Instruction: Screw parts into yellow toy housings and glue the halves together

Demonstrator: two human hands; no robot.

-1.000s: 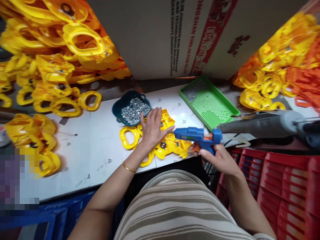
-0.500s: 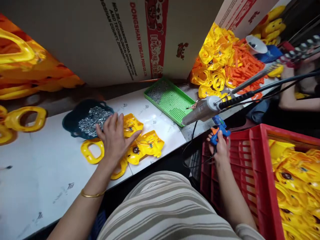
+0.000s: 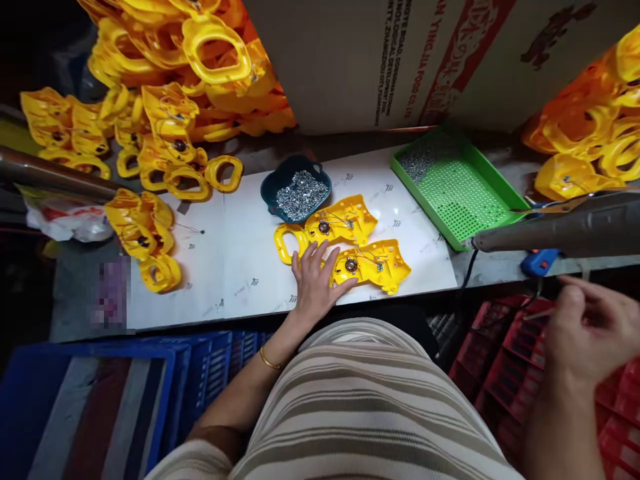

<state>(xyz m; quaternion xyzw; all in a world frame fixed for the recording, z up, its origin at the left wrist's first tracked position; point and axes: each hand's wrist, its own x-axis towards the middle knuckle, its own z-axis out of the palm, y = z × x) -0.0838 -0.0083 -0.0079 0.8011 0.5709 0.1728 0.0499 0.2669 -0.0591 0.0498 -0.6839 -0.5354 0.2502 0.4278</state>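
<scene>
My left hand [image 3: 315, 283] lies with fingers spread over the handle end of the nearer yellow plastic shell [image 3: 385, 263]. A round dark part, thin wires and a small green board show inside that shell. Just behind it lies a second yellow shell [image 3: 345, 220] with similar parts and a ring handle [image 3: 286, 250]. A dark teal bowl of small metal screws [image 3: 303, 195] stands behind the shells. On the right, my right hand [image 3: 590, 327] is raised, blurred and loosely curled, with nothing visible in it. Near its fingertips a blue glue gun [image 3: 540, 262] rests at the table edge.
A green perforated tray [image 3: 453, 237] holding small metal pieces stands behind right. A grey metal tube [image 3: 540, 230] reaches in from the right. A big carton [image 3: 350, 67] stands at the back. Yellow shells [image 3: 170, 133] pile up left; blue crates [image 3: 200, 373] and red crates [image 3: 515, 360] sit below.
The view has swung left. My right hand has let go of the glue gun, which now rests at the table edge. My left hand has come down onto the nearer yellow shell.
</scene>
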